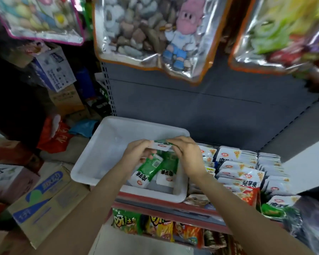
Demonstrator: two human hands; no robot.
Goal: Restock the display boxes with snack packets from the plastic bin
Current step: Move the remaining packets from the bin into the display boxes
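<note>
Both hands are holding green-and-white snack packets over the white plastic bin (92, 161).

Near, chip bags (126, 222) reading "呀!土豆" are sitting below; left hand (138, 153) and right hand (187, 153) are pinching one packet (161, 145), more packets (146, 172) lying in the bin; right, display boxes (245, 168) are holding white packets.

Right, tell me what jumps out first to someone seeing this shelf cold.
Both hands, left hand and right hand, hold green-and-white snack packets over the white plastic bin at centre, with a few more packets lying inside. To the right sit rows of packets in display boxes, and big shiny bags hang overhead.
</note>
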